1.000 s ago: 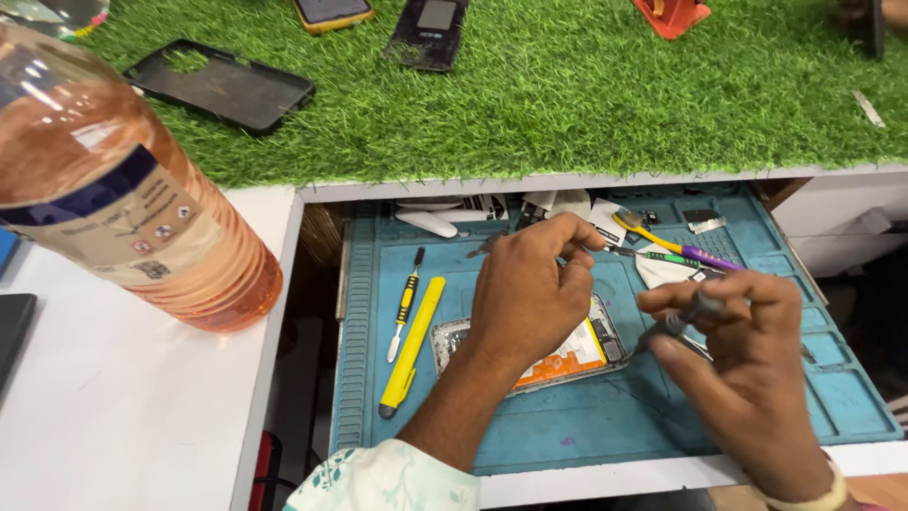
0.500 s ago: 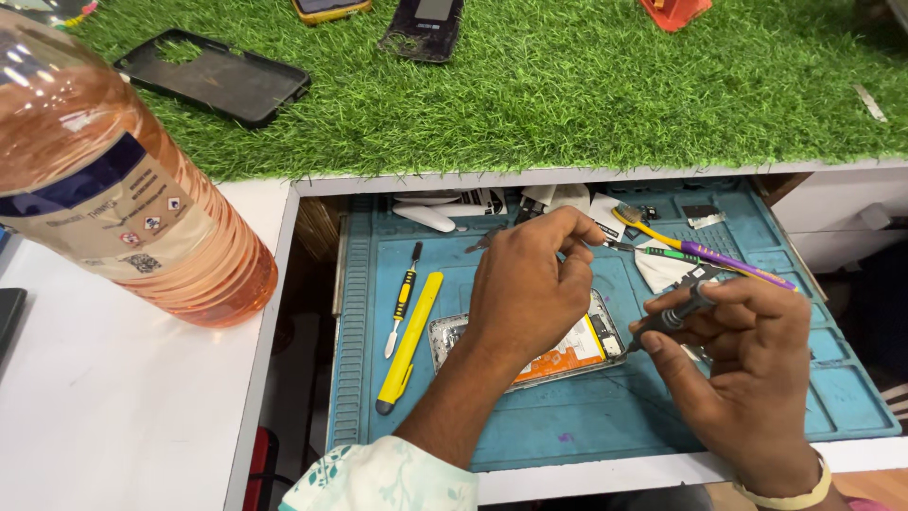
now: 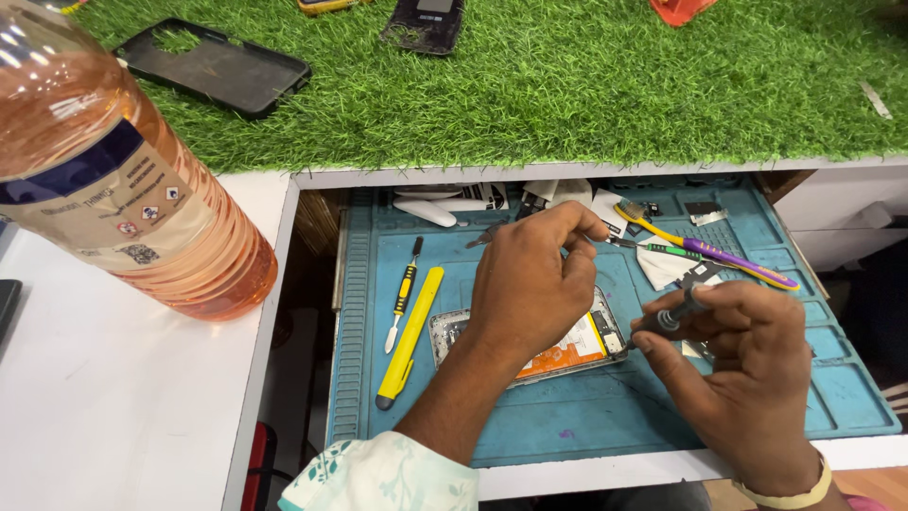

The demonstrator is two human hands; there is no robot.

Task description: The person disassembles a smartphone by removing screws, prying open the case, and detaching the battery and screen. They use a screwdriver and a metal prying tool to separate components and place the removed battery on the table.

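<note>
An opened phone point(image 3: 567, 352) with an orange-labelled battery lies on a blue work mat point(image 3: 605, 426) in a pulled-out drawer. My left hand point(image 3: 534, 284) arches over the phone, its fingertips pinched on thin metal tweezers point(image 3: 487, 237) whose ends stick out on both sides. My right hand point(image 3: 747, 369) holds a dark small screwdriver point(image 3: 667, 319), its tip pointing at the phone's right edge.
A yellow pry tool point(image 3: 409, 336) and a black-yellow screwdriver point(image 3: 404, 293) lie left of the phone. A purple-yellow toothbrush point(image 3: 709, 251) lies at the mat's back right. A big bottle of pinkish liquid point(image 3: 123, 189) stands on the white counter. Phone covers point(image 3: 218, 66) rest on green turf.
My right hand has turned the screwdriver and brought its tip down toward the phone's right edge. My left hand stays over the phone.
</note>
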